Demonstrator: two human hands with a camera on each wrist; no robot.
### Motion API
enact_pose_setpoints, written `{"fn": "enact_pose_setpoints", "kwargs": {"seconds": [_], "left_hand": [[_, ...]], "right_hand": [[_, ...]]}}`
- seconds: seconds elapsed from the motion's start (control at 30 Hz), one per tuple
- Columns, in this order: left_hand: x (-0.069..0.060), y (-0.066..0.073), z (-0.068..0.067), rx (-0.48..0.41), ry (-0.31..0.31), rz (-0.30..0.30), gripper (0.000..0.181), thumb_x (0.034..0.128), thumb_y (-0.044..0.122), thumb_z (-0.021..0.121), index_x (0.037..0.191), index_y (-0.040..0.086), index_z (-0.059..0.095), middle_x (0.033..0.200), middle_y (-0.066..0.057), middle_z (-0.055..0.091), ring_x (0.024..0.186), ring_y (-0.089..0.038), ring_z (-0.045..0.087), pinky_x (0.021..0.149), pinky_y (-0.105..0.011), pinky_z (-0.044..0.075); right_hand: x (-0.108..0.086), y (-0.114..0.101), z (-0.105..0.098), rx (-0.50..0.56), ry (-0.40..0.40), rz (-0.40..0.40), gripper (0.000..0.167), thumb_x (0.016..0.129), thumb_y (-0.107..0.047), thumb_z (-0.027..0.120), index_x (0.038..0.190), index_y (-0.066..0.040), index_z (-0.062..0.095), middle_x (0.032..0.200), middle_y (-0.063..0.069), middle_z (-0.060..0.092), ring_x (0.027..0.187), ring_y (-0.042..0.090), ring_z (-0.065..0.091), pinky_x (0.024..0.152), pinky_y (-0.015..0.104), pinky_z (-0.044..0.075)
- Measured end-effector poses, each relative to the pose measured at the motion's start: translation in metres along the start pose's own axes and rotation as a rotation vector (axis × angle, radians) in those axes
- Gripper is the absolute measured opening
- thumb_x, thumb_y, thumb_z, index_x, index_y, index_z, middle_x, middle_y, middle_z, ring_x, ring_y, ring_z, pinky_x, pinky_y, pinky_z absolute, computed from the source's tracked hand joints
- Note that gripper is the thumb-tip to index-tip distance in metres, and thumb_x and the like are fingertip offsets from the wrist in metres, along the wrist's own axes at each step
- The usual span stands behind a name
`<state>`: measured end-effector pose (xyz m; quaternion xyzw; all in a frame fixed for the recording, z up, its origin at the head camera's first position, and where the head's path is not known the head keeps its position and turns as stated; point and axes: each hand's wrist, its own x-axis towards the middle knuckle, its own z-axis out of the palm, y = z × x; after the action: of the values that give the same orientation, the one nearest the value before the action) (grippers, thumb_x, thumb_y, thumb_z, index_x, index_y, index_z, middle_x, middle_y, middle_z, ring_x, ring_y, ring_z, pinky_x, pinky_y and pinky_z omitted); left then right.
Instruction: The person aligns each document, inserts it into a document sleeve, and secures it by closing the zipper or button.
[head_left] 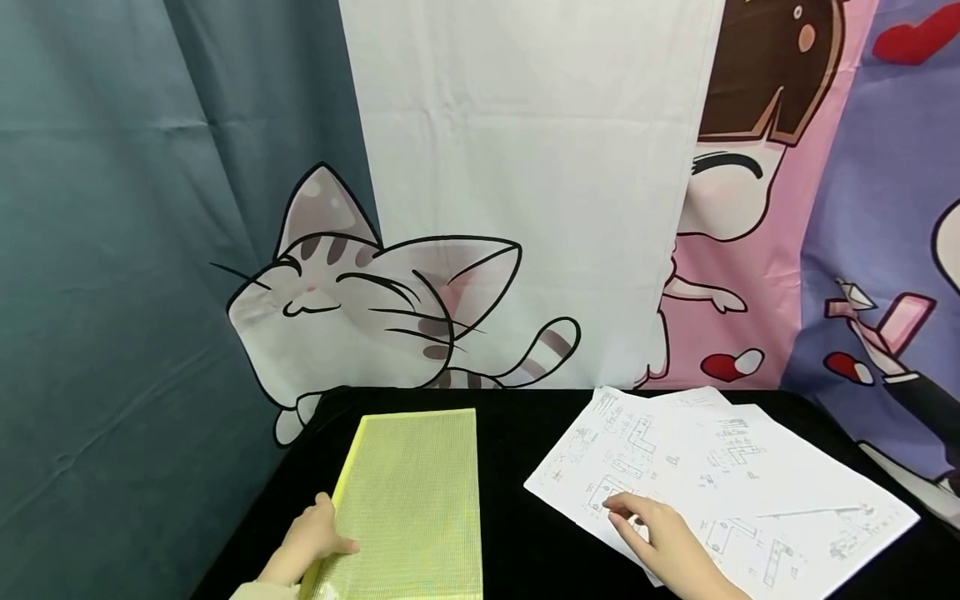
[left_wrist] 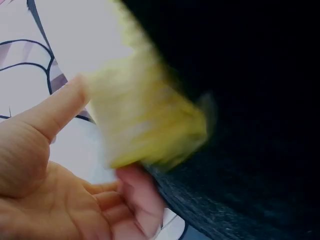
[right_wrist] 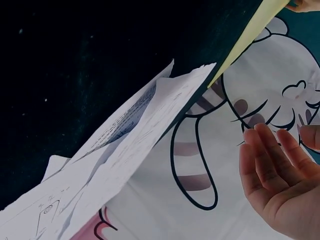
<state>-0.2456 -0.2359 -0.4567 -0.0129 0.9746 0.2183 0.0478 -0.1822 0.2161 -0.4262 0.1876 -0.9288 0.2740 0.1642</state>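
A flat rectangular yellow folder with a fine grid texture lies lengthwise on the black-covered table. My left hand holds its left edge near the front, thumb on top and fingers below. In the left wrist view the folder's edge is blurred between the thumb and curled fingers. To the right, several white sheets printed with line drawings overlap one another. Above them hovers my right hand, its fingers loosely bent and holding nothing. The right wrist view shows that hand apart from the sheets.
Black cloth covers the table and shows between the folder and the sheets. Behind the table hangs a printed curtain with a cartoon cat and other figures. A blue-green curtain hangs at the left.
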Motion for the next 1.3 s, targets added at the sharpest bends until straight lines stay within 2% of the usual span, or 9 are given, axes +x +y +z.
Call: {"fn": "enact_pose_setpoints", "kwargs": {"seconds": [0.13, 0.33, 0.53, 0.6, 0.8, 0.87, 0.97, 1.17, 1.3], "left_hand": [[-0.001, 0.009, 0.004, -0.037, 0.061, 0.046, 0.064, 0.0717, 0.015, 0.081, 0.103, -0.017, 0.036, 0.074, -0.02, 0.06, 0.064, -0.028, 0.06, 0.056, -0.04, 0.05], [-0.012, 0.026, -0.002, -0.269, 0.101, 0.105, 0.037, 0.0847, 0.007, 0.066, 0.098, -0.007, 0.034, 0.069, -0.012, 0.054, 0.056, -0.018, 0.054, 0.049, -0.03, 0.045], [-0.03, 0.074, -0.018, -0.561, 0.124, 0.169, 0.029, 0.0922, 0.016, 0.058, 0.102, -0.002, 0.037, 0.076, -0.01, 0.054, 0.061, -0.015, 0.055, 0.053, -0.026, 0.049], [-0.037, 0.095, -0.021, -0.679, 0.106, 0.181, 0.028, 0.0936, 0.018, 0.056, 0.104, 0.0, 0.038, 0.077, -0.011, 0.056, 0.06, -0.015, 0.058, 0.053, -0.026, 0.051], [-0.057, 0.152, -0.023, -1.105, -0.1, 0.241, 0.028, 0.0935, 0.011, 0.049, 0.112, -0.004, 0.035, 0.077, -0.011, 0.066, 0.061, -0.015, 0.065, 0.054, -0.028, 0.054], [-0.065, 0.166, -0.023, -1.185, -0.168, 0.279, 0.028, 0.0931, 0.011, 0.049, 0.112, -0.003, 0.035, 0.08, -0.006, 0.068, 0.066, -0.013, 0.067, 0.059, -0.027, 0.055], [-0.076, 0.187, -0.022, -1.243, -0.237, 0.342, 0.02, 0.0935, 0.014, 0.05, 0.105, 0.002, 0.039, 0.078, 0.002, 0.063, 0.068, -0.008, 0.062, 0.063, -0.024, 0.052], [-0.089, 0.215, -0.013, -1.306, -0.366, 0.453, 0.016, 0.095, 0.016, 0.052, 0.096, 0.012, 0.037, 0.073, 0.007, 0.058, 0.061, -0.001, 0.058, 0.058, -0.017, 0.049], [-0.088, 0.221, -0.004, -1.263, -0.396, 0.493, 0.021, 0.0966, 0.016, 0.051, 0.096, 0.007, 0.032, 0.072, 0.005, 0.058, 0.059, 0.0, 0.058, 0.057, -0.016, 0.049]], "right_hand": [[0.001, 0.001, -0.002, 0.015, -0.034, -0.015, 0.017, 0.095, -0.023, 0.056, 0.099, -0.011, 0.068, 0.096, -0.001, 0.072, 0.083, 0.005, 0.063, 0.067, 0.03, 0.055], [0.001, -0.002, 0.006, 0.077, -0.033, -0.092, 0.012, 0.093, -0.017, 0.058, 0.099, -0.011, 0.067, 0.094, 0.001, 0.072, 0.081, 0.002, 0.063, 0.065, 0.026, 0.053], [-0.001, -0.027, 0.022, 0.256, 0.04, -0.344, 0.019, 0.086, -0.001, 0.062, 0.101, -0.012, 0.065, 0.088, -0.004, 0.069, 0.075, -0.004, 0.059, 0.062, 0.014, 0.048], [-0.005, -0.042, 0.025, 0.337, 0.004, -0.382, 0.025, 0.086, 0.0, 0.061, 0.108, -0.01, 0.062, 0.093, 0.0, 0.069, 0.078, -0.004, 0.06, 0.062, 0.014, 0.049], [-0.003, -0.083, 0.021, 0.895, -0.342, -0.053, 0.048, 0.097, -0.013, 0.049, 0.142, -0.008, 0.032, 0.141, 0.031, 0.034, 0.119, 0.005, 0.051, 0.086, 0.021, 0.051], [0.002, -0.091, 0.018, 1.075, -0.438, 0.046, 0.053, 0.1, -0.018, 0.042, 0.147, -0.008, 0.02, 0.146, 0.033, 0.019, 0.127, 0.012, 0.045, 0.093, 0.022, 0.048], [0.009, -0.101, 0.014, 1.294, -0.56, 0.112, 0.056, 0.103, -0.026, 0.033, 0.15, -0.008, 0.007, 0.148, 0.026, 0.02, 0.131, 0.022, 0.042, 0.099, 0.031, 0.047], [0.015, -0.107, 0.005, 1.566, -0.722, 0.057, 0.058, 0.104, -0.031, 0.017, 0.149, -0.01, -0.012, 0.148, 0.007, 0.027, 0.13, 0.02, 0.041, 0.104, 0.041, 0.042], [0.014, -0.102, 0.007, 1.507, -0.728, -0.006, 0.065, 0.103, -0.031, 0.023, 0.148, -0.008, -0.018, 0.156, 0.016, 0.012, 0.138, 0.022, 0.028, 0.111, 0.041, 0.034]]}}
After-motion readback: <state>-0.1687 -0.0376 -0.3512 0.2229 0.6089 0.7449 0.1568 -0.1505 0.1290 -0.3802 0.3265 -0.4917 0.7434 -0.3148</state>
